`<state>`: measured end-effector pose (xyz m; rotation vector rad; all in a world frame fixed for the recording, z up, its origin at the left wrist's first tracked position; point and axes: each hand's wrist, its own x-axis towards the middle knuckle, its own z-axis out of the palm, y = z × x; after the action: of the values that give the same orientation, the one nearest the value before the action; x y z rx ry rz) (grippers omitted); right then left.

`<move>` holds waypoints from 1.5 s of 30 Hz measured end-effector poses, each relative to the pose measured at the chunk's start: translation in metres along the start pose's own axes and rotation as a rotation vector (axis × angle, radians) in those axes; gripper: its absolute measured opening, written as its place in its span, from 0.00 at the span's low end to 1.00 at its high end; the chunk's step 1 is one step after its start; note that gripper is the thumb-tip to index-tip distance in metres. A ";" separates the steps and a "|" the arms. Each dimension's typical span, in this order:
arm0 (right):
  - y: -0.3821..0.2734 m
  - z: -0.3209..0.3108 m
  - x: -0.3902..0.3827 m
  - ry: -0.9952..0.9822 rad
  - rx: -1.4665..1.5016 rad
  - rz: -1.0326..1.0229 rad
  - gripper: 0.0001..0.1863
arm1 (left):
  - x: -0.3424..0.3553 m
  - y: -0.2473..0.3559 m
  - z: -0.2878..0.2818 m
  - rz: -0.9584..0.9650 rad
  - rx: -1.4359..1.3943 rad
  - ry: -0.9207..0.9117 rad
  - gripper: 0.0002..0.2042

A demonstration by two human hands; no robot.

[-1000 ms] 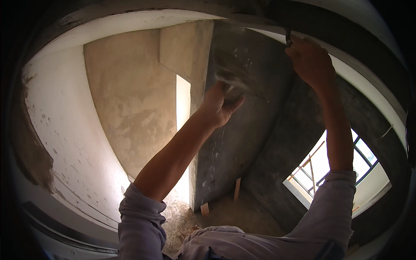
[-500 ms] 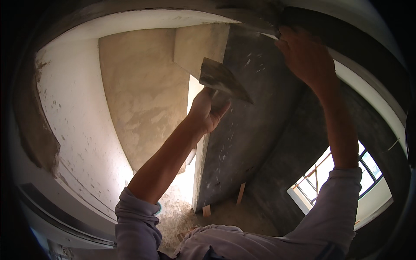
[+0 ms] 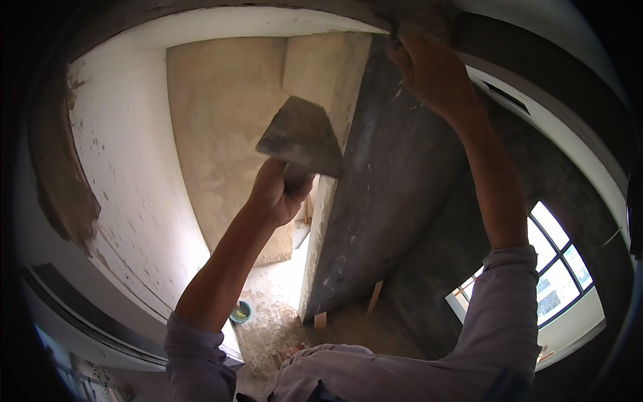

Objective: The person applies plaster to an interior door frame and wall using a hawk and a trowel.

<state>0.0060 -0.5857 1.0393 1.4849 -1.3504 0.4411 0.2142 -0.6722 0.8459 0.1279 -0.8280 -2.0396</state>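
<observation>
My left hand (image 3: 276,195) is closed around the handle of a wide putty knife (image 3: 301,137), held up in front of the doorway. Its grey, trapezoid blade points upward and looks smeared. Raised overhead, my right hand (image 3: 434,74) has its fingers curled against the dark band along the upper edge of the wall. Something dark shows by those fingertips, too shadowed for me to tell what it is. The dark grey wall (image 3: 382,187) runs down beneath the right hand.
To the left stands a white speckled wall (image 3: 127,154), and a beige wall (image 3: 221,134) rises beyond the doorway. A small green bucket (image 3: 241,312) sits on the stained floor (image 3: 268,342). Two wooden pieces lean by the dark wall's foot. At lower right is a window (image 3: 559,261).
My right hand has slid left along the upper edge. My left hand has moved left and down, and the putty knife's blade has turned to show more of its face. The bucket has come into view.
</observation>
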 end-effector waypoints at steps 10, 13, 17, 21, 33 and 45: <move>0.076 0.021 -0.063 -0.186 -0.271 0.257 0.18 | -0.082 0.010 -0.130 -0.032 -0.098 0.073 0.16; 0.033 0.038 -0.054 -0.071 -0.161 0.087 0.19 | -0.086 0.003 -0.144 0.002 -0.099 0.060 0.17; -0.039 0.064 0.012 0.105 0.029 -0.060 0.18 | -0.071 -0.009 -0.144 -0.034 -0.073 -0.017 0.17; -0.058 0.059 0.053 0.035 0.064 0.050 0.17 | -0.088 -0.016 -0.140 -0.030 -0.050 0.117 0.18; 0.076 0.028 -0.024 -0.142 -0.117 0.303 0.18 | -0.124 -0.014 -0.161 -0.002 -0.072 0.102 0.19; 0.105 0.046 -0.077 -0.256 -0.310 0.272 0.13 | -0.130 -0.037 -0.182 -0.039 -0.130 0.110 0.21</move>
<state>-0.1263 -0.5680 1.0047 1.1327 -1.7478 0.2009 0.3347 -0.6493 0.6549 0.1832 -0.6277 -2.0965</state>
